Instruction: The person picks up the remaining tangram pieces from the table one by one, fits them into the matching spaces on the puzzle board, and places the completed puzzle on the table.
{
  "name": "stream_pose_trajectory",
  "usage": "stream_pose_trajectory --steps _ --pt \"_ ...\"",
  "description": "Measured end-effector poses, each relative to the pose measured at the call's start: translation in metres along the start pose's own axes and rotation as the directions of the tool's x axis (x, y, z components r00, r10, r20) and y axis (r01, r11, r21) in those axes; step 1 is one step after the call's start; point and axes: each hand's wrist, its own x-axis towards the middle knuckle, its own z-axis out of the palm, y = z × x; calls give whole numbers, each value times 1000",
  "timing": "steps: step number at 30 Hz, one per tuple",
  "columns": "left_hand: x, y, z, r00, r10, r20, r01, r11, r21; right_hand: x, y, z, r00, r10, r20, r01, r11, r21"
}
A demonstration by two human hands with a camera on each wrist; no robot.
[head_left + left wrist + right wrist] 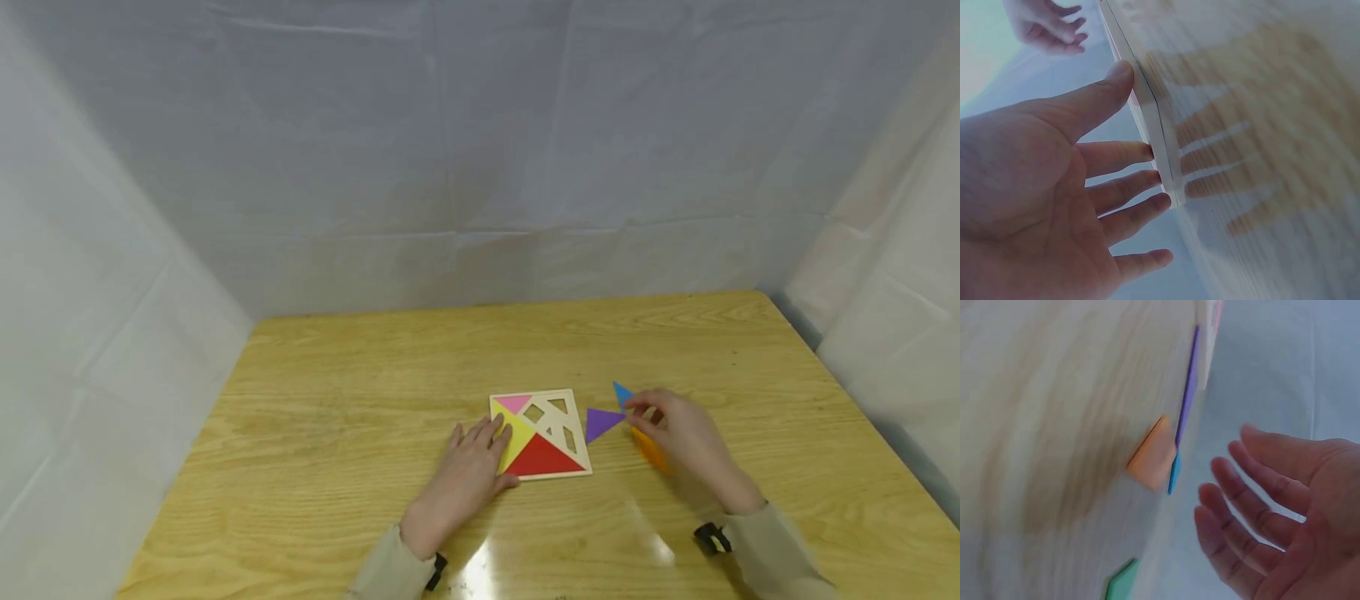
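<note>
A square wooden tangram board [581, 437] lies on the table, with a pink triangle [513, 403], a yellow triangle [516, 442] and a red triangle [543, 458] set in it. My left hand [467, 471] rests on its left edge with fingers spread, some over the yellow triangle. Right of the board lie a purple triangle [602, 423], a blue triangle [622, 394] and an orange piece [651, 452]. Above these is my right hand [690, 437], its fingers loosely bent; the right wrist view shows nothing between them.
A green piece [1121, 584] shows at the bottom of the right wrist view. The wooden table [337, 417] has white sheeting [480, 167] behind it and at both sides. Several cut-out openings show in the board's right half.
</note>
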Motion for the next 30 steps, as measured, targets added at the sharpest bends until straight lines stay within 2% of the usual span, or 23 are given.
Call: stream_pose_trajectory --steps 8,13,20,30 --pt "-1 0 0 1000 0 -7 0 1000 -1 -14 10 -4 987 82 141 -69 993 -99" --pt "-1 1 -1 1000 0 0 0 1000 -6 -15 11 -3 978 112 178 -91 988 -122" --pt "-1 1 0 1000 5 -1 -5 1000 -8 -13 11 -1 972 134 190 -122 989 -78" --pt "1 0 1 1000 0 0 0 1000 -19 -3 14 0 946 151 286 -166 986 29"
